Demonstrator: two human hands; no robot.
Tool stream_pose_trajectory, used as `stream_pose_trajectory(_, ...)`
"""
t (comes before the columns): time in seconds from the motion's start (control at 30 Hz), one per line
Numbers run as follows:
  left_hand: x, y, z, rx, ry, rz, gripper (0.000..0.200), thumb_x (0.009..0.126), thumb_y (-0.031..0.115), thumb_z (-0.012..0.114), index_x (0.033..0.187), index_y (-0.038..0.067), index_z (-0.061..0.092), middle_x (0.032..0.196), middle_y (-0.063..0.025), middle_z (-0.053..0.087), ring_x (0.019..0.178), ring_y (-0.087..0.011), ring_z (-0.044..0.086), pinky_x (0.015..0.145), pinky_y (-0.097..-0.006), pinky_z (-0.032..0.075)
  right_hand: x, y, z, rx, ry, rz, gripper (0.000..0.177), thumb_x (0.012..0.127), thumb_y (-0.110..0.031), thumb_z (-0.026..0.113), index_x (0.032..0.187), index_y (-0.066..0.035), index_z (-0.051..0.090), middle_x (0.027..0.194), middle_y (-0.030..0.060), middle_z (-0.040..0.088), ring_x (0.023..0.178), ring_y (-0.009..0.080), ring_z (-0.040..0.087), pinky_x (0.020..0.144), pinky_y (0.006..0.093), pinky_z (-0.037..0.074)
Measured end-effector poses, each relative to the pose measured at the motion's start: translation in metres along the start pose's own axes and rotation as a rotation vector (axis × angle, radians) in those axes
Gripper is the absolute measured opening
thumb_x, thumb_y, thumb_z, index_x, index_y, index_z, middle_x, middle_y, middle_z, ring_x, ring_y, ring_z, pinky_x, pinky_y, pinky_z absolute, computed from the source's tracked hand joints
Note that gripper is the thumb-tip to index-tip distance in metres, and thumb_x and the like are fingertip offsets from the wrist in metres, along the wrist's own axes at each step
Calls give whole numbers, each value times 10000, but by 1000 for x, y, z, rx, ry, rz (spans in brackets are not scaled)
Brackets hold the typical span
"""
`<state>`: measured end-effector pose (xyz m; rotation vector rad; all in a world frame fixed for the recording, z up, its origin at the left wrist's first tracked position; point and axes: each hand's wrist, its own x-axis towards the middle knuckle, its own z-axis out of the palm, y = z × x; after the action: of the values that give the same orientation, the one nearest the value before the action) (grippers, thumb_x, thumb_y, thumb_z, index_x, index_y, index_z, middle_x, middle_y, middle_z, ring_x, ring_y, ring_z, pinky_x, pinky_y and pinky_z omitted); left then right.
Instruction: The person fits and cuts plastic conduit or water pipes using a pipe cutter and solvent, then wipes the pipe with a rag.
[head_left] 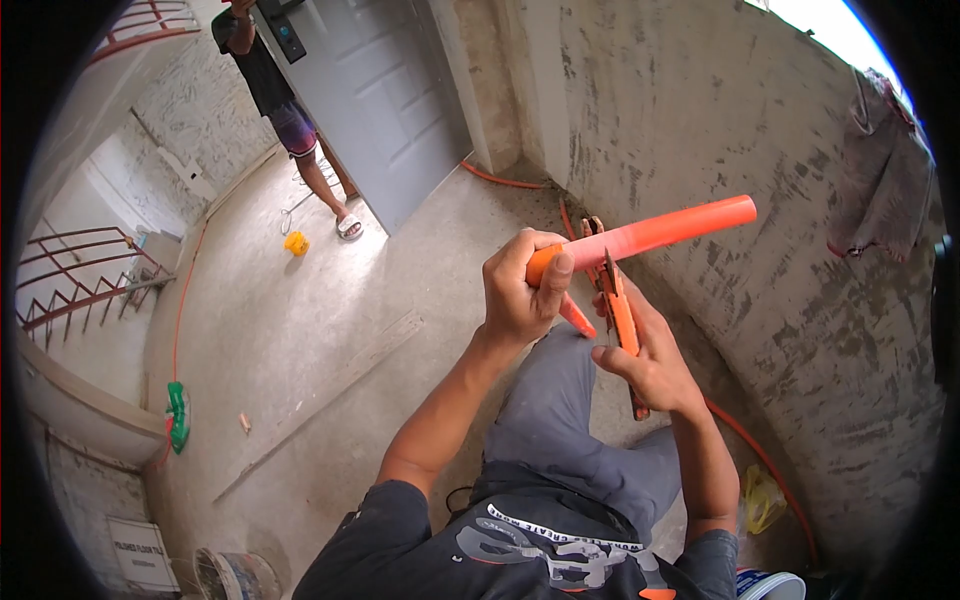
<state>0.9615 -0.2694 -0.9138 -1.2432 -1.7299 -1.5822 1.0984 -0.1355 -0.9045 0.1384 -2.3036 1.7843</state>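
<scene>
From my remote seat I see, leftmost, the left hand (pixel 522 290) wrapped around the orange pipe (pixel 672 232) near one end; the pipe's long axis runs rightward and slightly up, its free end reaching past and above the right hand (pixel 655 358). That one is closed around an orange-handled cutter (pixel 622 312), its blade (pixel 610 268) pointing up at the pipe's underside; contact I can't tell

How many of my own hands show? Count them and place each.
2: the left hand grips the orange pipe; the right hand holds the orange tool near it.
</scene>
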Motion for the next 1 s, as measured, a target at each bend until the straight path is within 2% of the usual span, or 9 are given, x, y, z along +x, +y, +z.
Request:
stream_pose_trajectory(0.3,3,14,7,-60,84,-87,364,945,352,522,919,-8,572,612,-32,567,531,-88,558,490,-232,455,2,2,0,9,8,-4,829,656,-108,617,1420,-47,302,1295,166,426,1232,303,416,1058,403,297)
stream_pose_trajectory(0.37,3,14,8,-168,75,-130,342,944,334,529,922,-5,570,608,-22,561,526,-78,539,485,-224,441,2,4,1,49,55,-16,797,658,-153,625,1390,-22,338,1160,108,490,1127,215,461,1011,345,334)
stream_pose_trajectory(0.5,4,13,5,-186,46,-143,341,944,335,528,922,-3,569,627,-29,568,527,-78,536,480,-220,435,3,0,-3,31,44,-18,789,657,-157,628,1381,-20,346,1160,105,489,1126,216,461,1009,343,334)
stream_pose_trajectory(0.57,4,11,4,-231,28,-168,331,949,325,518,913,-1,567,685,-55,588,524,-82,539,480,-219,438,3,-1,-5,8,2,-10,850,656,-103,622,1436,-66,286,1277,151,436,1208,283,437,1039,399,327)
stream_pose_trajectory(0.7,8,13,2,-276,1,-199,301,952,286,510,935,-10,565,759,-81,602,561,-100,560,521,-240,463,3,2,-6,-29,8,-25,855,652,-104,626,1437,-68,287,1273,150,437,1200,282,442,1042,402,323)
stream_pose_trajectory(0.77,11,6,-2,9,-12,80,267,935,230,525,988,-26,575,813,-108,612,638,-162,601,585,-282,489,3,-2,-6,37,3,6,857,649,-101,627,1434,-55,287,1304,158,426,1225,288,430,1057,397,305)
stream_pose_trajectory(0.9,19,24,-7,224,-20,203,276,909,204,547,1042,-35,583,840,-130,622,722,-224,623,631,-305,492,6,0,-8,-4,20,-10,855,650,-91,623,1432,-38,282,1330,168,419,1257,292,412,1070,390,290)
stream_pose_trajectory(0.97,22,32,-12,440,-127,294,287,901,210,548,1055,-27,597,874,-156,629,753,-255,628,628,-303,488,6,-2,-7,47,34,16,852,651,-84,617,1430,-24,278,1339,174,420,1282,290,392,1078,387,280)
stream_pose_trajectory(1.0,22,31,-12,440,-126,293,287,901,210,548,1055,-27,597,874,-156,629,753,-255,628,628,-303,488,6,-2,-8,46,33,17,852,651,-84,617,1430,-24,278,1339,174,420,1282,290,392,1078,387,280)
